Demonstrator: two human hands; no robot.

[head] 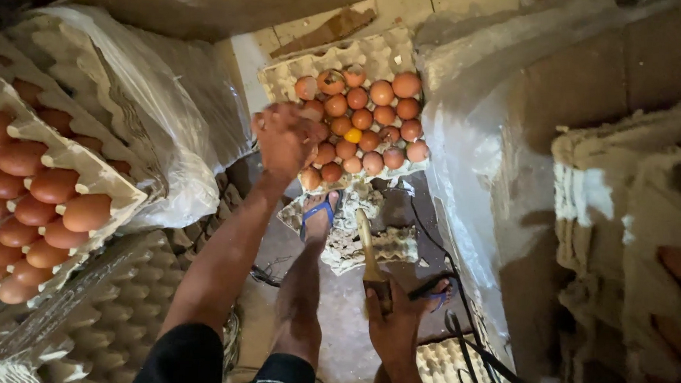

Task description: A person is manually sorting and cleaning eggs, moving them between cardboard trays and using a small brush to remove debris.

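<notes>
Light: warm and dim, brightest on the egg tray ahead.
Shadows: deep along the top edge and lower right.
Glare: the plastic sheet shone pale.
Blur: right-side cartons were soft; edges bowed outward.

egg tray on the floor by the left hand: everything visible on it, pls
The egg tray is a pale grey-beige moulded-pulp sheet with cupped cells, lying roughly flat on the floor against a plastic-draped stack. Brown eggs fill most of its cells; one thing among them is yellow-orange. The cells along its far and left edges are empty. The left hand is over its near-left corner at the eggs there; whether it grips one cannot be told. Torn tray scraps lie just below its near edge.
</notes>
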